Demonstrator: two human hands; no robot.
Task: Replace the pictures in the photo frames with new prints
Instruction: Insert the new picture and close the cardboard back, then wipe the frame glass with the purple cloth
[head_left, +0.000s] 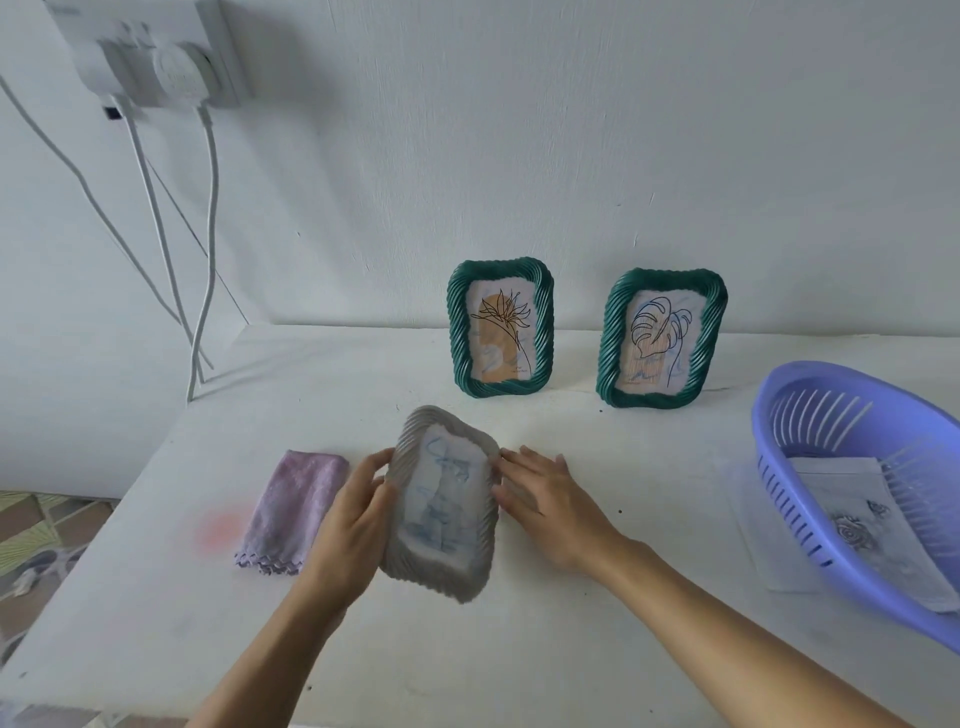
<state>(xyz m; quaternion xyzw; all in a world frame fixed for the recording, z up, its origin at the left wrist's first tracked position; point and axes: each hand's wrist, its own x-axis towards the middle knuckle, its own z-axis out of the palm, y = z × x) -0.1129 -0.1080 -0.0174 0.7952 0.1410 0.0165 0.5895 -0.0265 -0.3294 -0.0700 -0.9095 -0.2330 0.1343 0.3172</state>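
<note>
holding a pale grey ribbed photo frame (441, 506) tilted just above a white table (493, 675), a person is seen from their own viewpoint, both bare forearms reaching in from below. the left hand (348, 525) is clamped on the frame's left edge, thumb across the front and fingers curled behind. the right hand (556, 506) is flat and relaxed, its straight fingertips touching the frame's right edge – not gripping it. inside the frame is a faint blue line drawing, too blurred to make out. just left of the left hand lies a folded lilac cloth with a scalloped hem (293, 509). at the back of the table, standing upright near the white wall, are a dark green rope-patterned photo frame (458, 332) holding an orange and black flower drawing and, well apart to its right, a second green frame (709, 338) with a blue leaf drawing. at the far right sits a lavender slotted plastic basket (826, 370), tipped towards the person, with a sheet printed with grey roses (852, 530) lying inside. upper left – a white wall socket (156, 67) with white cables (208, 234) hanging down.
</note>
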